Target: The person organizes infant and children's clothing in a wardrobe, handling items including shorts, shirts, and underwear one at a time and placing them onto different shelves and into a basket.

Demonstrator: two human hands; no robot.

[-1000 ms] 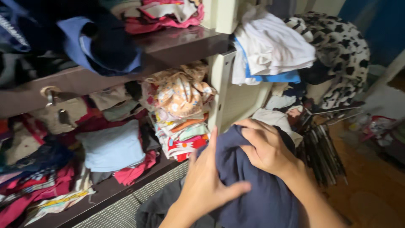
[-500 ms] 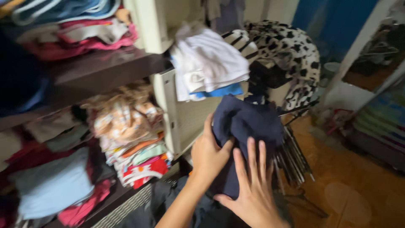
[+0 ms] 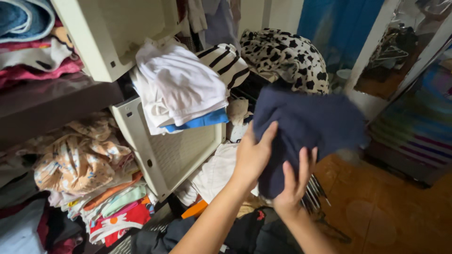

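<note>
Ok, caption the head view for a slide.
Left hand and right hand lift a folded navy cloth garment beside stacked white folded clothes.

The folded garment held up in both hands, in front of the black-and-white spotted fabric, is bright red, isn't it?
Not red. The head view shows the folded garment is dark navy blue. The rest holds: the left hand and the right hand both hold it up, in front of the black-and-white spotted fabric.
</note>
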